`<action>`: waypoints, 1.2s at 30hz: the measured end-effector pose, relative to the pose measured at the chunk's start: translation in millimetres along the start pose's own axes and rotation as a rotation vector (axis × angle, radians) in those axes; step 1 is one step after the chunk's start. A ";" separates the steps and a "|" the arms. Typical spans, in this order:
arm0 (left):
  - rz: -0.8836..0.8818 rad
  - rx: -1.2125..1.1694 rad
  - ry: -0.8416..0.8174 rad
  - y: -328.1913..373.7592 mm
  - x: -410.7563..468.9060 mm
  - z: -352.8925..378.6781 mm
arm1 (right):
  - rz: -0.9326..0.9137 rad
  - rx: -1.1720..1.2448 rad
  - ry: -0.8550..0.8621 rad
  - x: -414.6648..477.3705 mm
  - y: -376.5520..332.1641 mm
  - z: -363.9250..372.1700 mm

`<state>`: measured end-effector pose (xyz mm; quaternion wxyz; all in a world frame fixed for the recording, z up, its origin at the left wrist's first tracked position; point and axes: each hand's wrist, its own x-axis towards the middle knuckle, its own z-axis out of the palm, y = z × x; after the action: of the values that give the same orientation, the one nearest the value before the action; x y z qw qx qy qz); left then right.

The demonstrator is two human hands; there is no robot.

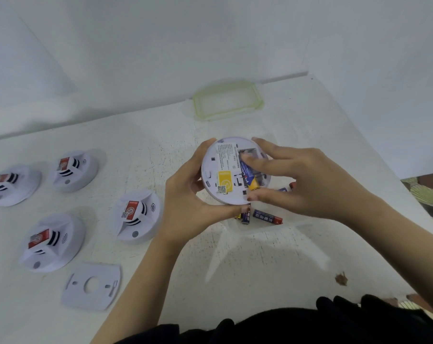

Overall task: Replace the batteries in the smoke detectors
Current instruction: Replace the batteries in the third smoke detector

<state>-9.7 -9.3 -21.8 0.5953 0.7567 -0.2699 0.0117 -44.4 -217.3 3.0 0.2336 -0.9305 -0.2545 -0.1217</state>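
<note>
My left hand (185, 194) grips a white round smoke detector (220, 170), held above the table with its back side up. A yellow label and an open battery compartment show on that back. A blue and gold battery (249, 177) lies tilted in the compartment. My right hand (297, 180) pinches this battery, with a fingertip on its upper end and the thumb near its gold end. Loose blue batteries (267, 217) lie below the detector, inside a clear container whose walls are hard to make out.
Several white smoke detectors (136, 214) with red stickers sit face up on the white table (160, 135) at the left. A white mounting plate (92, 285) lies at the lower left. A clear lid with green rim (227, 100) rests near the wall.
</note>
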 end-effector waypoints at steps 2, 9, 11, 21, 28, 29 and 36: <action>0.003 -0.002 0.009 -1.9 0.1 -0.5 | 0.064 0.103 0.068 -1.3 0.4 3.3; 0.024 0.031 0.098 -8.6 -3.1 -2.1 | 0.179 0.340 0.389 -17.0 -3.4 6.3; 0.031 0.045 0.129 -11.1 -3.5 -5.4 | 0.238 0.343 0.356 -24.3 1.9 4.5; 0.000 0.003 0.135 -8.9 -3.6 5.9 | 0.341 0.370 0.096 -12.6 -3.3 2.7; -0.032 0.095 0.086 -13.7 5.8 0.4 | 0.343 0.537 0.109 10.6 -3.6 -0.8; -0.019 0.141 0.094 -15.0 7.1 -2.1 | 0.329 0.530 0.090 15.3 -2.1 -2.3; 0.039 0.325 0.198 -18.8 21.1 -13.7 | 0.361 0.338 -0.069 60.5 39.9 -3.3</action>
<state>20.4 -2.4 -27.5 0.4884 0.8327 -0.2195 0.1411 27.3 -224.0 11.9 0.3950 -0.9122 -0.1088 -0.0018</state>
